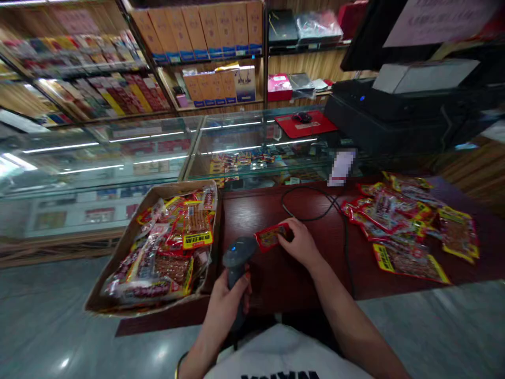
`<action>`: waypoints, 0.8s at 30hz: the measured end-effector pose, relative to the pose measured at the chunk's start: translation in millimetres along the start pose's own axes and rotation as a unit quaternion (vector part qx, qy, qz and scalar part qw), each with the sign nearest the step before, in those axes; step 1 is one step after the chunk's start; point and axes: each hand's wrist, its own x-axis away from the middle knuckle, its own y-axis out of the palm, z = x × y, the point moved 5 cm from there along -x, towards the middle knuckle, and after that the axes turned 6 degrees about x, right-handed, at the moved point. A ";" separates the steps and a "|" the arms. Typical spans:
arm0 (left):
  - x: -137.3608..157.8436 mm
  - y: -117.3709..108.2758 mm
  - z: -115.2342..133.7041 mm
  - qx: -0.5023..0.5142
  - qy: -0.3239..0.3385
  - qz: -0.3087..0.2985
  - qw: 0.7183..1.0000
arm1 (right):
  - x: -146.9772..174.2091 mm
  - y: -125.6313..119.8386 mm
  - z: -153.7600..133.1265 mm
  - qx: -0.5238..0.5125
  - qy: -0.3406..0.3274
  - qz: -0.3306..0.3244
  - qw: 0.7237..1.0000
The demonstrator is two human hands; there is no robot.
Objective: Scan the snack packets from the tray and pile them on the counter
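My left hand (231, 295) is wrapped round the handle of a dark grey barcode scanner (239, 253), whose head tilts up beside a small red snack packet (270, 237). My right hand (299, 241) pinches that packet by its right end, just above the dark red-brown table (272, 279). To the left stands a cardboard box (98, 287) full of red, yellow and clear snack packets (195, 221). A loose pile of similar snack packets (394, 216) lies on the table to the right.
A black cable (346, 247) curls over the table behind and right of my right hand. Glass display counters (158, 158) run along the back, with a red mouse pad (290, 128) on top. Dark equipment (394, 116) stands at the back right. Stocked shelves (221, 58) line the wall.
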 end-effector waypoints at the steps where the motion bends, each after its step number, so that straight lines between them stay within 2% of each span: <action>1: -1.0 -1.1 -0.4 0.003 0.003 -0.001 1.000 | 0.8 -1.8 -0.5 -0.003 -0.004 -0.006 1.000; 5: -3.3 -3.8 -2.1 0.009 0.010 -0.004 1.000 | 3.7 -7.3 2.7 -0.041 0.017 -0.017 0.999; 10: -2.1 -0.1 -0.5 0.002 0.013 -0.010 1.000 | 5.1 0.3 14.9 -0.170 0.100 0.008 0.980; 12: -1.5 2.5 0.9 -0.003 0.013 -0.015 1.000 | 4.5 9.4 18.2 -0.251 0.134 0.012 0.959; 17: -0.7 6.0 2.9 -0.010 0.022 -0.022 0.999 | 2.3 28.1 21.1 -0.419 0.205 0.020 0.884; 21: 1.1 9.3 5.8 -0.024 0.026 -0.029 0.999 | 2.4 31.3 18.9 -0.492 0.233 0.039 0.838; 24: 2.6 12.0 7.9 -0.036 0.028 -0.037 0.998 | 4.3 33.0 15.3 -0.522 0.240 0.042 0.817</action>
